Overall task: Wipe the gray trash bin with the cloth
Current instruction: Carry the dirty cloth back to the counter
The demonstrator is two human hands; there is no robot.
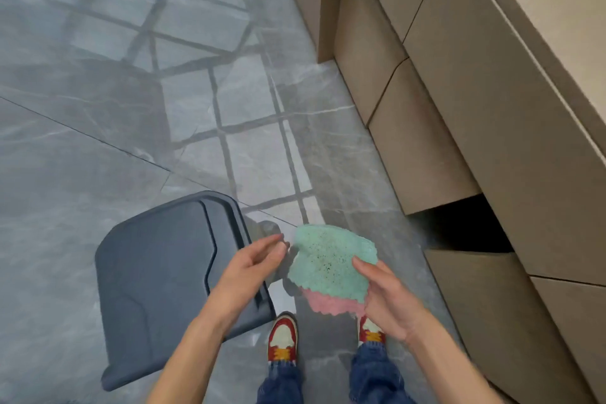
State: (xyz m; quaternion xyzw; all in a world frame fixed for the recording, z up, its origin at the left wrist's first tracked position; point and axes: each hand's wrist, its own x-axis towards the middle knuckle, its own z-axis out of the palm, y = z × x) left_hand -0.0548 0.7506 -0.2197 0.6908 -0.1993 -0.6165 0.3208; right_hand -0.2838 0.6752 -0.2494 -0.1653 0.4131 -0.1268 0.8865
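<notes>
Cloth (331,264): green face speckled with dark flecks, pink layer showing beneath; hanging in the air above the floor (98,108).
Right hand (383,298): pinching the cloth's near edge.
Left hand (252,267): hovering with fingers loosely spread, gripping nothing (fingertips just beside the cloth).
Gray trash bin (157,275): standing lid-closed, left of the cloth, partly under the left forearm.
Technique: likely folding to a cleaner face first, then wiping the lid flat.

One bin (157,285), one cloth (331,266), two shoes (282,336) (red-white).
</notes>
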